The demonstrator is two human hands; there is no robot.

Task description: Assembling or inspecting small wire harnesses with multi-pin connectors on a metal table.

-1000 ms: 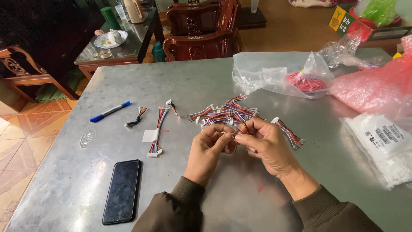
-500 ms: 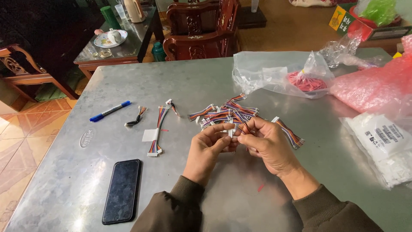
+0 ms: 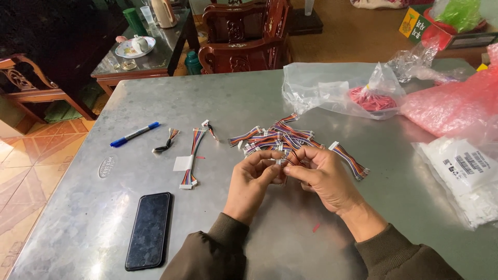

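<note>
My left hand [image 3: 252, 182] and my right hand [image 3: 322, 175] meet over the grey metal table [image 3: 238, 103], fingertips pinching one small multicoloured ribbon cable with a white connector [image 3: 280, 162] between them. Just beyond my fingers lies a loose pile of several similar cables [image 3: 275, 137]. One more cable [image 3: 350, 159] lies to the right of my right hand. A longer cable with a white tag [image 3: 189, 158] lies to the left.
A black phone [image 3: 149, 229] lies near the front left, a blue pen [image 3: 134, 134] and a small dark cable [image 3: 167, 141] further left. Clear bags [image 3: 332, 88], a pink bag [image 3: 451, 103] and white packets [image 3: 467, 171] crowd the right side. Wooden chairs stand beyond.
My hands have stayed in place; the fingers have shifted slightly on the small cable. Nothing else has moved.
</note>
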